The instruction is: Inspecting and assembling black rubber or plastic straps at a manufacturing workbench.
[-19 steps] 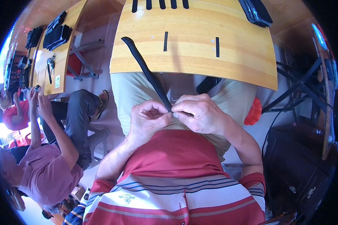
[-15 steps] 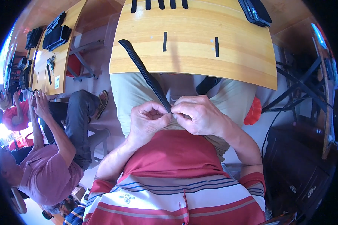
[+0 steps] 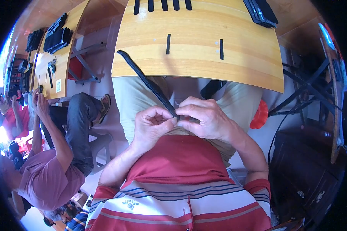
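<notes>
A long, narrow black fabric strip (image 3: 147,81) runs from my hands up over the near edge of the table, its far end above the tabletop on the left. Thumb and fingers of my left hand (image 3: 152,122) pinch its lower end from the left. My right hand (image 3: 201,117) closes on that same end from the right, fingertips nearly touching the left ones. The very tip of the strip is mostly hidden between my fingers. Both hands are over my lap, just below the table edge.
On the wooden table (image 3: 196,63) are two short black bars (image 3: 168,44), several round-ended black strips (image 3: 164,4) at the far edge and a black fabric stack (image 3: 260,13) at far right. A co-worker (image 3: 50,169) sits left, by another table (image 3: 59,57) holding black stacks and keys.
The strip's far end has dipped and shifted slightly left, and the strip looks thinner, as if turned. My right fingers have spread a little at its lower end. The co-worker's hands have moved slightly.
</notes>
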{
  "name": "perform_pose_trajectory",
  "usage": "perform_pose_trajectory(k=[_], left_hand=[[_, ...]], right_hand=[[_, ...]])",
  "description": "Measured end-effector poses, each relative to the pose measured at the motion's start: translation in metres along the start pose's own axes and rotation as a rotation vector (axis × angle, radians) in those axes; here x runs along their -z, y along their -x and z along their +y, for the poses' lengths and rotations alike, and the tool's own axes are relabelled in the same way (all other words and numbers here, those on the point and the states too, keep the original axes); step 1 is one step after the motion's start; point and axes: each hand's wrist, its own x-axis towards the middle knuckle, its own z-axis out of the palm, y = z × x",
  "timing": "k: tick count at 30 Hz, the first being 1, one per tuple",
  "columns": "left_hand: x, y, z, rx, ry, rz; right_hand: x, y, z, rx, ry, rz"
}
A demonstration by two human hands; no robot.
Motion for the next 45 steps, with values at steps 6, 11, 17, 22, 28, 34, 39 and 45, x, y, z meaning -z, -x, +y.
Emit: perform_pose_trajectory(k=[6, 11, 17, 22, 28, 34, 39, 45], left_hand=[[-0.002, -0.001, 0.002, -0.044, 0.011, 0.005], [-0.003, -0.001, 0.003, -0.056, 0.055, 0.025], [0.001, 0.000, 0.001, -0.036, 0.100, 0.015], [0.003, 0.001, 0.000, -0.029, 0.109, -0.001], [0.005, 0.001, -0.001, 0.000, 0.150, -0.023], [0.007, 0.001, 0.000, 0.019, 0.146, -0.040], [0.009, 0.001, -0.002, 0.011, 0.139, -0.048], [0.008, 0.000, 0.000, -0.002, 0.131, -0.036]], right_hand=[[-0.012, 0.004, 0.002, 0.123, 0.165, 0.115], [-0.020, 0.006, 0.001, 0.125, 0.133, 0.243], [-0.013, 0.002, 0.002, 0.103, -0.007, 0.154], [-0.009, 0.003, 0.002, 0.063, -0.055, 0.102], [-0.004, -0.001, 0.002, 0.044, -0.074, 0.029], [0.000, -0.004, -0.005, 0.026, -0.036, -0.004], [0.000, -0.006, -0.009, 0.028, -0.005, -0.019], [0.000, -0.007, -0.010, 0.047, 0.054, -0.019]])
